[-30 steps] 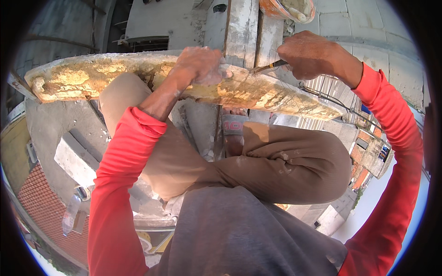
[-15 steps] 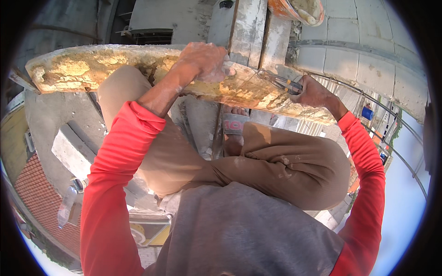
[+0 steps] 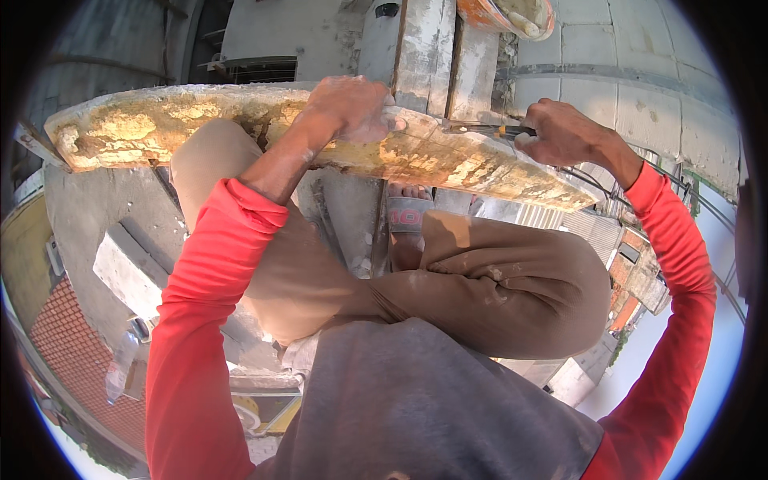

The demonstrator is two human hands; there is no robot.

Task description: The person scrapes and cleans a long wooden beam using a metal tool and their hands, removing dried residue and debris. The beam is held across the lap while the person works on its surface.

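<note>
A long board [image 3: 128,126], crusted with yellowish flaking residue, stands on edge across my knees. My left hand [image 3: 352,108], dusted white, is closed over its upper edge near the middle. My right hand [image 3: 564,132] is closed round the handles of a pair of pliers [image 3: 492,129], with orange and black on the grips. The pliers' jaws point left along the board's upper edge, right of my left hand. What the jaws touch is too small to make out.
Two upright planks [image 3: 424,56] rise beyond the board. An orange bucket [image 3: 472,12] with pale contents sits at the far right. A white block [image 3: 128,268] and a clear plastic bottle [image 3: 122,366] lie at left. Cables and a drop over rooftops [image 3: 632,264] are at right.
My right hand has moved up and right with the pliers, which now lie flatter along the board's edge. My left hand keeps its hold, and the board's right end sits slightly further right.
</note>
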